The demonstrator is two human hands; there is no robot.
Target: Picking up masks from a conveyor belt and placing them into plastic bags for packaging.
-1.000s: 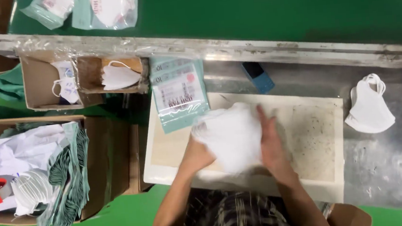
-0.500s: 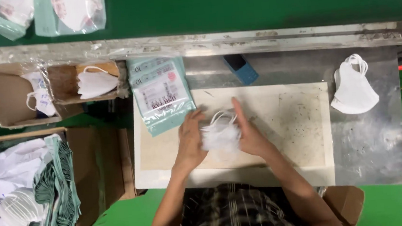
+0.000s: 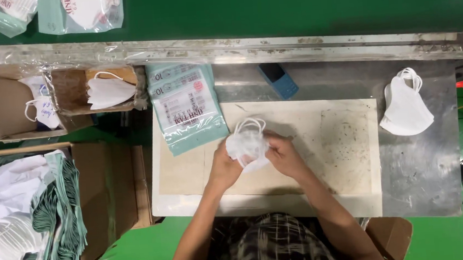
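Head view, looking straight down: nearest are the person's forearms, rising from a dark plaid lap to a pale board (image 3: 343, 154) that lies on a grey metal table (image 3: 428, 175). Over the board's left half the left hand (image 3: 224, 169) and the right hand (image 3: 286, 156) meet, both closed around a bunch of white masks (image 3: 248, 143); the fingers curl tight on its two sides, and the ear loops stick out at the far end. Just left of the hands and a little farther, a clear packet with teal edges (image 3: 186, 109) lies on the board's far left corner. At the near left a cardboard box (image 3: 104, 195) holds more packets and masks. Well to the right, one white mask (image 3: 405, 108) rests on the table. Farther, a blue phone (image 3: 278, 80) lies beside a metal rail (image 3: 291, 45).
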